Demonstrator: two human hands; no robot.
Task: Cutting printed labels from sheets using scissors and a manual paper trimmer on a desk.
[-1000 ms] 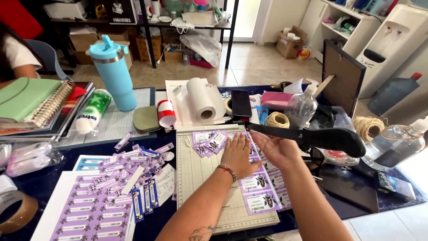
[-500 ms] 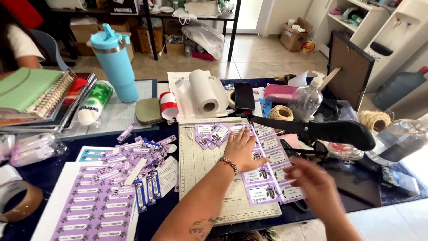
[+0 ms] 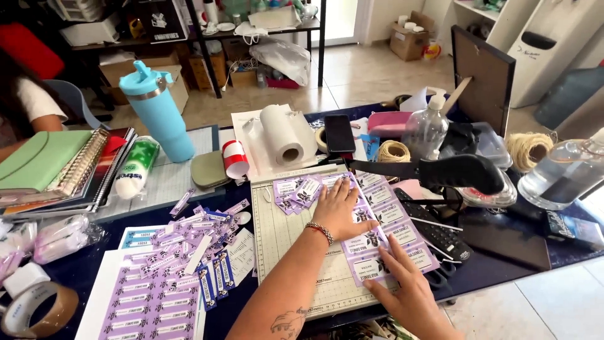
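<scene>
A sheet of purple labels [image 3: 391, 236] lies on the bed of a paper trimmer [image 3: 289, 245], under the trimmer's raised black blade arm [image 3: 440, 171]. My left hand [image 3: 340, 208] presses flat on the upper part of the sheet, fingers spread, a bracelet on the wrist. My right hand [image 3: 406, 286] rests on the sheet's lower end near the trimmer's front edge, fingers spread on the paper. A few cut labels [image 3: 296, 189] sit at the trimmer's top left.
Left of the trimmer lie a pile of cut label strips [image 3: 207, 230] and a full label sheet [image 3: 151, 296]. A paper towel roll [image 3: 281, 133], phone [image 3: 340, 132], blue tumbler [image 3: 157, 110], notebooks [image 3: 56, 164], tape roll [image 3: 31, 308], calculator [image 3: 437, 236] and bottles crowd the table. A person sits far left.
My right hand has come down from beside the blade arm to the lower end of the label sheet. My left hand stays pressed on the sheet.
</scene>
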